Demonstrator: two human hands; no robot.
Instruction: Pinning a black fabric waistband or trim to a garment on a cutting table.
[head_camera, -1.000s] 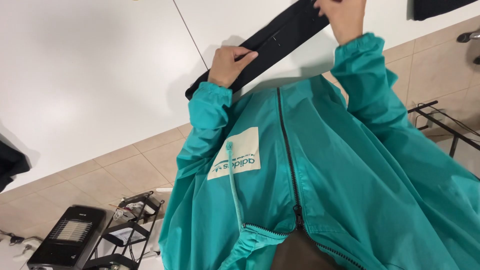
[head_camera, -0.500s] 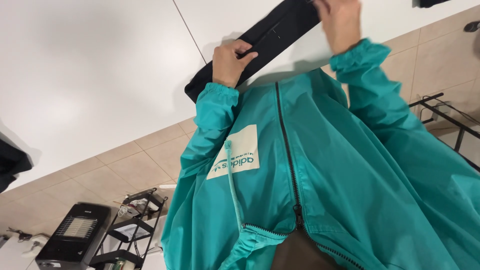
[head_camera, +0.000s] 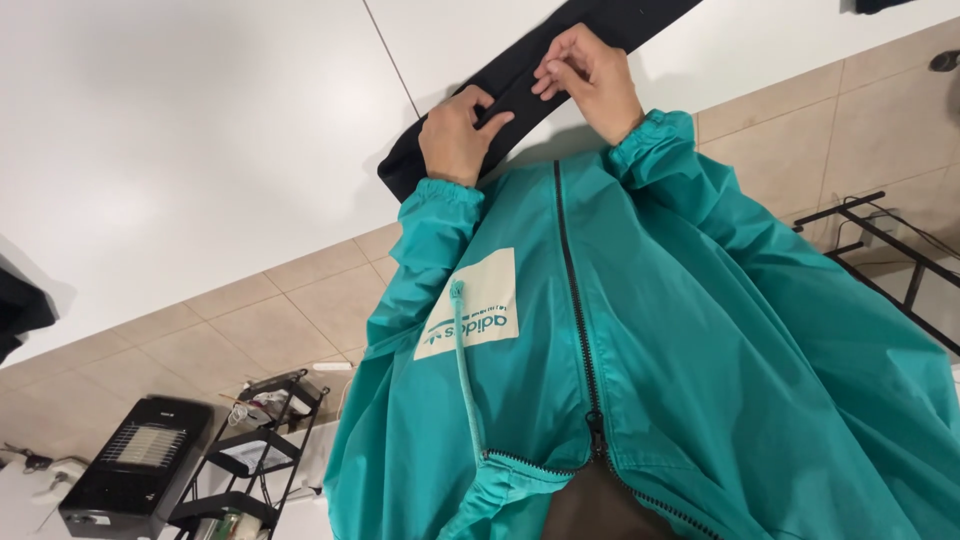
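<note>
1. Two hands are in view, both at the top of the frame, each coming out of a teal jacket sleeve with a gathered cuff.
2. One black folded cloth (head_camera: 520, 85) lies as a long strip across the white counter (head_camera: 200, 150), running from beside the left cuff up to the top edge, where its far end is cut off.
3. The left hand (head_camera: 460, 130) rests on the lower stretch of the strip; its fingers (head_camera: 490, 118) are curled and pressed onto the fabric, closed around a fold of it.
4. The right hand (head_camera: 590, 80) sits just beside the left, a little farther up the strip; its fingers (head_camera: 550, 75) are bent and pinch the cloth's edge. The two hands nearly touch.
5. One teal jacket (head_camera: 650, 350) fills the lower right, with one dark zip down the middle, one pale square chest patch and one teal drawstring hanging over it. The jacket's lower part runs out of frame.
6. One thin seam line crosses the counter, ending at the cloth.
7. Below the counter's edge is a beige tiled floor (head_camera: 250, 320).
8. One black heater (head_camera: 135, 470) with a pale grille stands at the lower left, partly cut off.
9. One black wire rack (head_camera: 255, 440) stands beside it; the small items on its shelves are too small to make out. A second black metal frame (head_camera: 880, 250) shows at the right edge.
10. Dark shapes at the left edge and top right corner are cut off and cannot be identified.
</note>
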